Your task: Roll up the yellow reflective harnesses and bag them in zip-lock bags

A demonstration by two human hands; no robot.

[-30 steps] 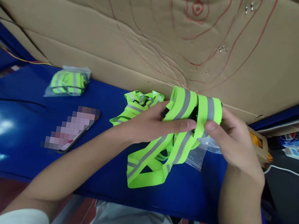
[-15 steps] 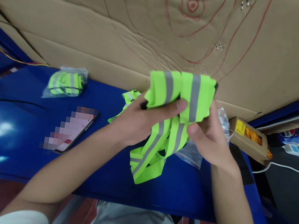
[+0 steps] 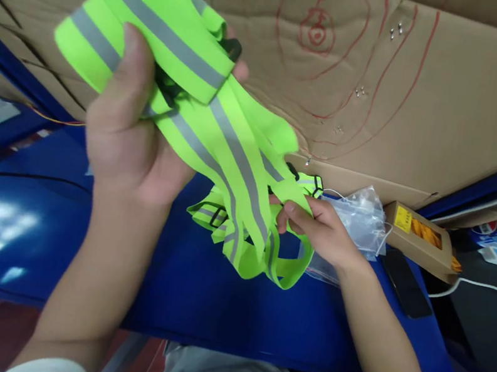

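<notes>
Left hand [image 3: 136, 145] closed around a folded bundle of straps [image 3: 160, 31], raised above the surface [image 3: 216, 320]. Right hand [image 3: 324, 230] pinches a lower strap [image 3: 293, 190] over the surface. Loops [image 3: 247, 267] hang between the two, near the clear bags [image 3: 359, 220]; whether all form one piece cannot be told. Recommended: a firm left grip so the folds hold, lengths drawn flat and untwisted by the right, and care that the black clip [image 3: 232, 50] does not snag
</notes>
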